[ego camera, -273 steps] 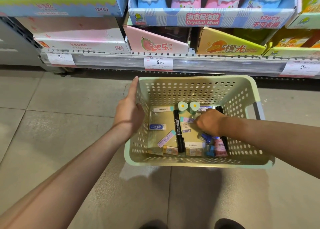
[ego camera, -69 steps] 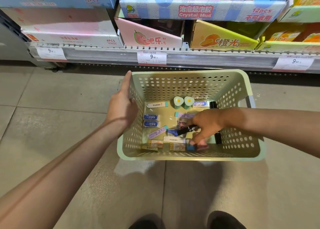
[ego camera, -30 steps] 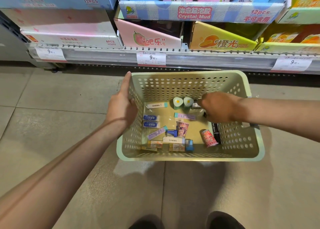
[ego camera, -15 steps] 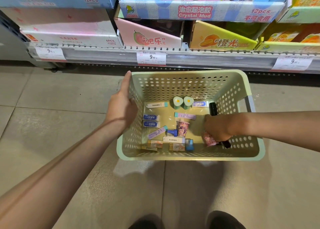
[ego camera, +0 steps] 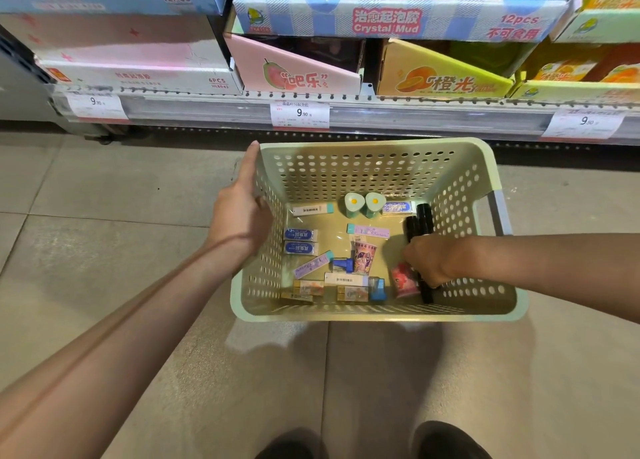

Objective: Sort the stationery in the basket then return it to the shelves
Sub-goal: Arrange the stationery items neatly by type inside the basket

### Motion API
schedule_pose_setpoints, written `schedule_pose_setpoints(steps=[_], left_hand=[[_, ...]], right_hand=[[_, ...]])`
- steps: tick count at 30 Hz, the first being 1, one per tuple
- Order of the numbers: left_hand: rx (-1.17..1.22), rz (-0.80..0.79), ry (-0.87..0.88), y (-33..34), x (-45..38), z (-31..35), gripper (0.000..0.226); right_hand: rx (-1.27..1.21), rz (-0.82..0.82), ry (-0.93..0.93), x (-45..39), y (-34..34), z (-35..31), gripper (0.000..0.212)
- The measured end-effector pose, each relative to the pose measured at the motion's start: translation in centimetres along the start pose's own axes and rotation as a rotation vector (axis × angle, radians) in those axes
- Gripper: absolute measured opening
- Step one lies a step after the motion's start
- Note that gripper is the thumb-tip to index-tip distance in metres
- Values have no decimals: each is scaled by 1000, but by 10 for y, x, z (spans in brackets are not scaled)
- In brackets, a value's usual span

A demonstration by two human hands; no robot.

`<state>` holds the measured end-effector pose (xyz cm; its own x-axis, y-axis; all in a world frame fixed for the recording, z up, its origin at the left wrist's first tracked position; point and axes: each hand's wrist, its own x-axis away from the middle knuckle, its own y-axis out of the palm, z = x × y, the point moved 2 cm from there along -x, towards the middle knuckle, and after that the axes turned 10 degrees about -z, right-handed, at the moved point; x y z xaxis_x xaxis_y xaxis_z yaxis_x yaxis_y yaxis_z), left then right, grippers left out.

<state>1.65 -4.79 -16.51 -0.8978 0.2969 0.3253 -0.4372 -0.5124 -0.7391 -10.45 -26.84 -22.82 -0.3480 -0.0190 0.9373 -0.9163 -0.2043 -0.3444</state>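
a pale green perforated plastic basket [ego camera: 377, 167] stands on the grey tiled floor [ego camera: 104, 198] just in front of the shop shelf [ego camera: 346, 115]. the left hand [ego camera: 239, 209] holds the basket's left wall, thumb inside, index finger straight along the rim. inside the basket at its right side, the right hand [ego camera: 427, 261] has its fingers curled round a black marker pen [ego camera: 426, 290]; a second black marker [ego camera: 423, 216] lies beside it toward the back wall. erasers in paper sleeves [ego camera: 300, 241] lie across the basket's left and near side, two small green-and-white egg-shaped items [ego camera: 363, 204] at the back.
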Motion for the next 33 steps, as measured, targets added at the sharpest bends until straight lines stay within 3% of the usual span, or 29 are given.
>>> schedule_pose_setpoints(steps=[5, 7, 10, 13, 19, 28, 33], left_hand=[[-22, 21, 27, 1, -2, -3, 78], [-32, 3, 26, 1, -2, -2, 77], [-36, 4, 24, 1, -1, 0, 77], [-59, 5, 29, 0, 0, 0, 78], [-184, 7, 50, 1, 0, 3, 79], [-175, -14, 48, 1, 0, 1, 79], [-165, -13, 45, 1, 0, 1, 79]], right_hand=[[21, -43, 39, 3, -8, -8, 41], [80, 10, 37, 11, -14, -8, 39], [268, 166, 37, 12, -18, -9, 53], [328, 189, 43, 6, -18, -9, 65], [324, 209, 85, 1, -19, -10, 59], [212, 176, 154, 2, -23, -5, 48], [295, 154, 105, 12, -27, -5, 52]])
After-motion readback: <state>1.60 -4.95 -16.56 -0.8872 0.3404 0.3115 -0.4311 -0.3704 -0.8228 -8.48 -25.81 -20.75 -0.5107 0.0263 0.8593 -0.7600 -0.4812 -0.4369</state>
